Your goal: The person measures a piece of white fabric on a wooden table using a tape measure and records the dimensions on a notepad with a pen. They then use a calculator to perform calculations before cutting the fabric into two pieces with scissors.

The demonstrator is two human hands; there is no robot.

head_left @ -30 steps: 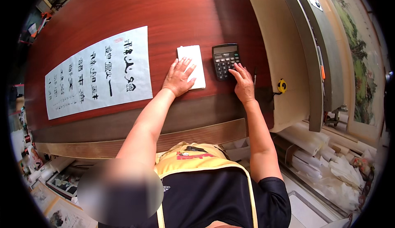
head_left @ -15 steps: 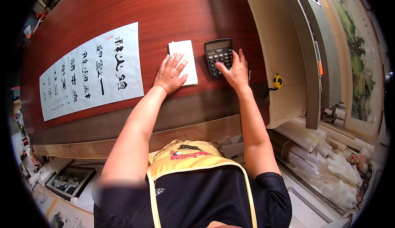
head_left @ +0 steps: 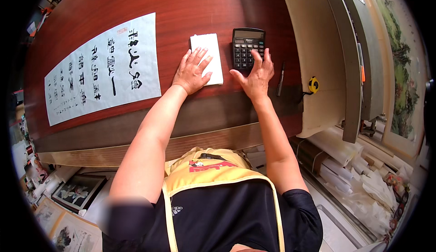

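Note:
My left hand (head_left: pixel 192 74) lies flat with its fingers spread over the left part of a white notepad (head_left: pixel 214 61) on the reddish-brown table. To the right of the pad is a black calculator (head_left: pixel 242 54), its screen on the far side. My right hand (head_left: pixel 257 79) is at the near right part of the calculator, fingers apart and holding nothing. Its index fingertip is over the keys; I cannot tell whether it presses one. The thumb points left, just below the calculator's near edge. A dark pen (head_left: pixel 281 80) rests on the table to the right of this hand.
A long white calligraphy sheet (head_left: pixel 102 88) with black characters spreads across the table's left side. A yellow tape measure (head_left: pixel 313 84) sits on the beige surface (head_left: pixel 318 34) at right. Rolled paper (head_left: pixel 334 145) is stacked below it. Framed pictures (head_left: pixel 78 192) stand low at left.
My right hand has shifted left to the calculator's near edge, uncovering more of its right side and the pen. My left hand stays on the notepad. The whole view has shifted slightly.

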